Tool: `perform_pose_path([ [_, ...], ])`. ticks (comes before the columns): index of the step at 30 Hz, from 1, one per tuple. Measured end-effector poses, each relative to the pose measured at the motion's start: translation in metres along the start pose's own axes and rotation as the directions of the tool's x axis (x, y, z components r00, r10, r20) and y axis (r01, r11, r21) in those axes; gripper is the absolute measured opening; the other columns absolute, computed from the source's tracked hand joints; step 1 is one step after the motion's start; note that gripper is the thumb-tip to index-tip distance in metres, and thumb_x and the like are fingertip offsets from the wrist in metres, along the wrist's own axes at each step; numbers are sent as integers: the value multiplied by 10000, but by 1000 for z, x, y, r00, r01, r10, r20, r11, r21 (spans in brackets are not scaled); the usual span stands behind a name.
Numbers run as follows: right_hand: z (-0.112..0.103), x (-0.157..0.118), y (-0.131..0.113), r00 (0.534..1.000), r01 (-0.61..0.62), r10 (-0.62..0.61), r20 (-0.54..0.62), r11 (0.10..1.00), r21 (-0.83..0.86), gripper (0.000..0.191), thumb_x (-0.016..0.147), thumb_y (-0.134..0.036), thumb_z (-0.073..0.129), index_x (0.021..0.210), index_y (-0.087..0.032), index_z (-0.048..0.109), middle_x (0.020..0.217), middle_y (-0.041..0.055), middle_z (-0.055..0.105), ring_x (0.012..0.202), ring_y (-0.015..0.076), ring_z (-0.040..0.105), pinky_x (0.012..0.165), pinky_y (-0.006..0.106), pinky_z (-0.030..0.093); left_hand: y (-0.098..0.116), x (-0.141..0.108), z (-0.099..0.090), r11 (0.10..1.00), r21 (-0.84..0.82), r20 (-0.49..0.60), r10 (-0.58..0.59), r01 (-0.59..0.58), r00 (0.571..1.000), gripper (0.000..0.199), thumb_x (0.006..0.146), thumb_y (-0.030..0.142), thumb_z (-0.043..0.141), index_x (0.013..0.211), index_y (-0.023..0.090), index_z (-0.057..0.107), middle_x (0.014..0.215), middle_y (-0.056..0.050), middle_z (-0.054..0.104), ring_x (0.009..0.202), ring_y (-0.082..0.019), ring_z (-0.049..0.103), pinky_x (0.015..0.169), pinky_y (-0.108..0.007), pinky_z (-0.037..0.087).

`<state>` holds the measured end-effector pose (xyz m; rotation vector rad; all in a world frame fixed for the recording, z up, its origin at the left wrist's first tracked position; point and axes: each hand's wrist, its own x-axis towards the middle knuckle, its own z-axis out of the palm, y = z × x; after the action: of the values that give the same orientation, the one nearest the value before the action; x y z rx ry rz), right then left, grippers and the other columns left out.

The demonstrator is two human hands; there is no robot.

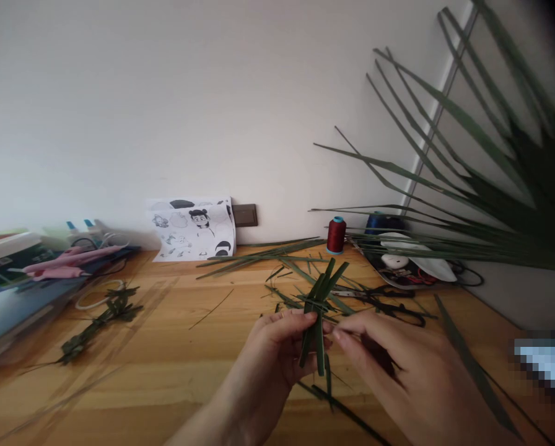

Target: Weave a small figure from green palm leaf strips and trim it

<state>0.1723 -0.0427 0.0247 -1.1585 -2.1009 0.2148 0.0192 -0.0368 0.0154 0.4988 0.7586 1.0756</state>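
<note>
A small woven piece of green palm leaf strips [321, 291] is upright over the table, its blades fanning out above and below a crossed middle. My left hand [277, 344] grips it from the left, thumb pressed on the front and fingers behind. Just right of the piece, my right hand [389, 359] is closed in a pinch on what looks like a thin leaf strip, mostly hidden by the fingertips. Behind the hands lie loose leaf scraps [282, 297] and black-handled scissors [393, 303].
A dark red thread spool [336, 236] stands by the wall, near a tray [417, 285] of small items. Palm fronds [491, 204] reach in from the right. Printed drawings [194, 229] lean on the wall. At left are a woven leaf figure [98, 322] and pink glue gun [68, 263].
</note>
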Motion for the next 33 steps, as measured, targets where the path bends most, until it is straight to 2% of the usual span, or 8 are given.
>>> perform_pose_path([
  [3,3,-1,-1,983,-142,140,122,990,9,150,783,-330,500,711,-232,587,523,-44,547,461,112,499,430,226,351,-1,0,2,1000,-15,-21,26,-26,999,40,667,142,652,653,124,620,664,-10,616,587,-75,540,561,-181,421],
  [6,6,0,3,939,-294,262,222,948,124,156,774,-335,489,745,-236,605,522,-37,535,466,118,480,417,223,332,-2,-2,3,1000,-8,-29,10,-10,1000,56,648,147,676,648,145,620,660,14,591,599,-71,529,571,-184,420],
  [10,0,6,3,887,-429,336,317,854,295,185,796,-306,449,737,-214,599,637,-21,572,592,124,511,499,215,369,1,-3,4,999,32,-21,19,-18,1000,91,598,138,705,635,167,627,681,21,593,634,-84,535,557,-188,410],
  [15,-14,14,-7,827,-541,383,411,742,397,173,779,-291,491,684,-184,588,600,-37,542,588,103,493,520,192,367,2,0,6,985,170,-77,44,-30,996,103,566,174,714,602,143,623,638,4,595,596,-101,520,530,-206,403],
  [18,-15,14,-8,815,-556,358,456,705,440,168,775,-285,495,686,-180,592,635,-25,574,631,117,523,554,199,388,-1,0,8,966,245,-59,97,-80,994,92,567,179,706,591,126,633,598,4,581,563,-85,495,535,-197,399],
  [21,-12,12,-5,819,-547,346,459,712,441,178,776,-298,489,694,-179,593,654,-17,585,645,124,530,568,208,397,-2,-1,8,965,237,-61,133,-115,989,74,567,165,699,597,129,642,587,10,577,553,-78,493,523,-185,398],
  [26,-5,10,4,849,-497,352,393,783,373,196,778,-309,473,669,-183,575,608,-16,552,597,121,502,507,211,376,0,2,6,971,225,-16,82,-76,997,73,566,157,698,565,111,642,585,-10,572,567,-94,515,514,-192,429],
  [33,4,9,10,874,-445,325,361,836,323,205,790,-315,453,674,-185,561,614,-12,556,617,137,524,520,230,377,-3,7,4,956,270,-8,124,-117,992,109,571,208,722,635,130,680,643,-21,623,594,-98,532,569,-210,444],
])
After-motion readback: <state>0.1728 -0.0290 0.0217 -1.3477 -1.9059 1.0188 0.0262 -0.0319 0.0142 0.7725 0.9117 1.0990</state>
